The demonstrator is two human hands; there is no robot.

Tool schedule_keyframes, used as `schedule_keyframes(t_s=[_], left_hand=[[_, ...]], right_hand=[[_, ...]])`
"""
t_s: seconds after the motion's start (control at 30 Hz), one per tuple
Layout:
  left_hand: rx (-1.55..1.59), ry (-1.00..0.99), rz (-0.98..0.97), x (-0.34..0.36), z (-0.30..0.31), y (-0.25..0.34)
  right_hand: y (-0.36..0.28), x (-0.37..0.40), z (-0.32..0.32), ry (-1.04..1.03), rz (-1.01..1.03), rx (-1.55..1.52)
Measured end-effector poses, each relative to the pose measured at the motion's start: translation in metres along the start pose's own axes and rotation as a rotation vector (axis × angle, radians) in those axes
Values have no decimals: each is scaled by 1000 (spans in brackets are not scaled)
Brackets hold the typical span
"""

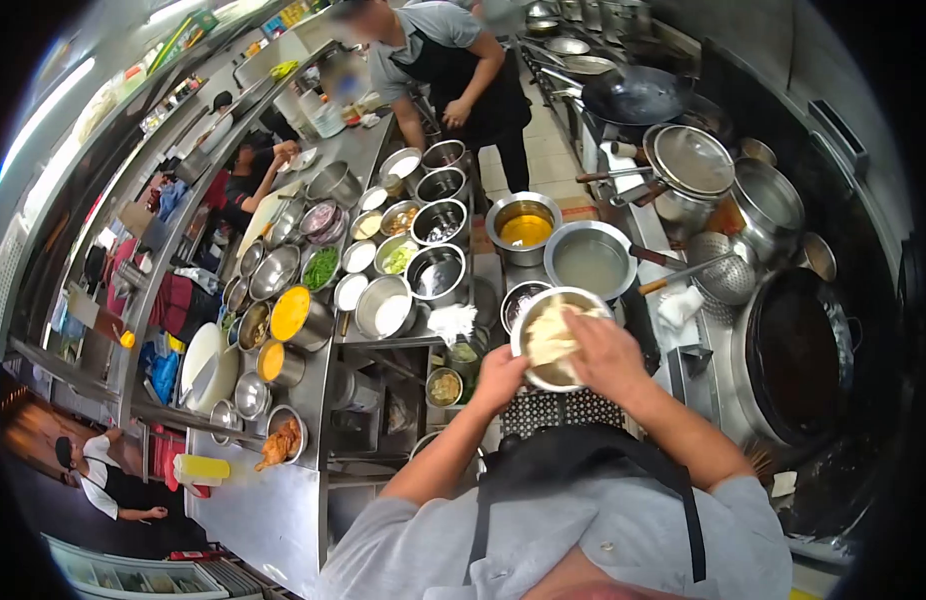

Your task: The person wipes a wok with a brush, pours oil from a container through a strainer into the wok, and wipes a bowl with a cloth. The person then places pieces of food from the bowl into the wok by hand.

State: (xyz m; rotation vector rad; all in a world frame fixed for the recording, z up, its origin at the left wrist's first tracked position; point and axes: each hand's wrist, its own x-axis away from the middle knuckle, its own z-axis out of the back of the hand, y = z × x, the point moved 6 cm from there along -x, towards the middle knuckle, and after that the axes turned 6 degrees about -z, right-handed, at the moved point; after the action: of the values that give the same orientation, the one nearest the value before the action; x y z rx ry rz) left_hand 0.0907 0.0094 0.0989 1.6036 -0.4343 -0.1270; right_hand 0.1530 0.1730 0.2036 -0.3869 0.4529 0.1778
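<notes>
A round metal bowl [546, 377] is in front of my chest, with pale, cream-coloured food pieces [550, 335] heaped inside. My left hand [502, 378] grips its near left rim, thumb at the edge. Over the right side of the bowl, my right hand [607, 354] has its fingers curled into the pale food; the fingertips are partly hidden. Just beyond the bowl stand a pot of cloudy liquid [590, 262] and a pot of yellow-orange liquid [524, 230]. A smaller metal bowl [513, 312] sits partly hidden behind the bowl's left side.
On the left, a steel counter [253, 520] carries several ingredient containers, including chopped greens [321, 267] and an orange-yellow sauce [290, 314]. To the right are a large dark wok [793, 355], a perforated ladle [725, 272] and a strainer [693, 160]. A co-worker [448, 70] stands ahead.
</notes>
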Motion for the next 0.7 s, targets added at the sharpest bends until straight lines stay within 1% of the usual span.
schedule_keyframes(t_s=[0.07, 0.13, 0.2, 0.23, 0.27, 0.33, 0.37, 0.4, 0.47, 0.5, 0.57, 0.63, 0.7], left_hand=[[-25, -121, -159, -40, -51, -24], [-231, -293, -39, -40, -107, 13], [-10, -460, 23, -57, -164, -2], [-100, -523, -1, -68, -185, -11], [-77, -554, -4, -76, -210, -23], [-216, -609, -7, -57, -249, 3], [-169, -642, 48, -48, -268, 7], [-129, -598, 68, -42, -284, 7], [-91, -628, 72, -37, -316, -3], [-60, -652, 96, -36, -330, -11], [28, -694, 180, -30, -353, -24], [10, -743, 203, -21, -362, -17], [25, -750, 206, -20, -366, -15]], right_hand=[[39, 21, 25, 87, -84, 121], [70, 42, 55, 138, -148, 182], [84, 52, 92, 188, -179, 248], [93, 58, 109, 213, -184, 303], [107, 68, 120, 227, -214, 326], [140, 87, 132, 137, -309, 366], [145, 94, 145, 171, -339, 409], [152, 101, 154, 181, -345, 421], [165, 119, 174, 322, -419, 446], [168, 124, 182, 328, -446, 422], [181, 136, 191, 321, -525, 356], [190, 143, 197, 327, -528, 339], [199, 145, 198, 296, -590, 290]])
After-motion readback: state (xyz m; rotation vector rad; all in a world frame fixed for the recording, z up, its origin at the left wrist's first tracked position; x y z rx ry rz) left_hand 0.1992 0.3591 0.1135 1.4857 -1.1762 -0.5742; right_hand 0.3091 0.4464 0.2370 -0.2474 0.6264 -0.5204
